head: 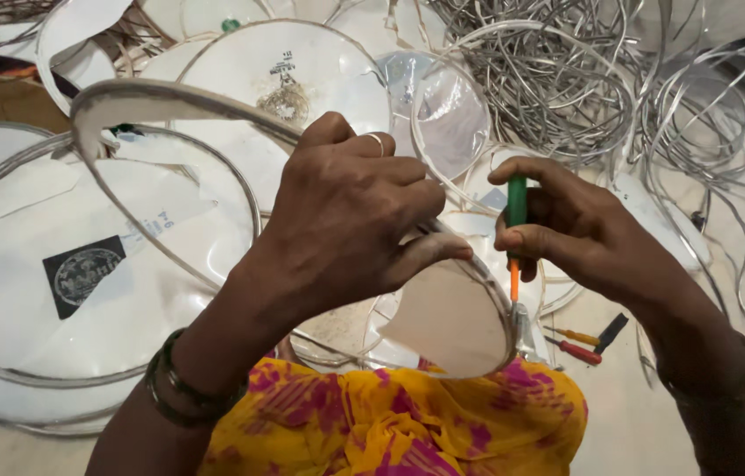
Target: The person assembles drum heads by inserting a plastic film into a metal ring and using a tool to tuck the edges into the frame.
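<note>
Pale floor underfoot, crowded with round white skins and loose wire. Nearest, a lap (399,423) draped in yellow cloth with magenta blotches. Just above it, a metal hoop (214,110) with a white skin stretched over it, tilted, near edge resting at the lap, far edge rising to upper left. Left hand (350,220) closed over the hoop's rim, thumb pressed along the edge, ring on one finger, dark bangles at the wrist. Right hand (566,229) wrapped around a screwdriver (516,229) (green handle, orange shaft), held upright, tip down at the rim just beside the left thumb. Right of the lap, on bare floor, two small screwdrivers (577,344), one red, one yellow, lying near a dark flat tool (610,333).

Left, a large hooped disc (2,291) lying flat, bearing a black square label (83,273) with a pale oval emblem. Further back, another white disc (240,70) with a small dark printed mark and a brownish stain near its middle. Beside it, a clear plastic-covered ring (452,115). Farthest, top right, a tangled heap of silver wire rings (548,79), spilling down the right side.
</note>
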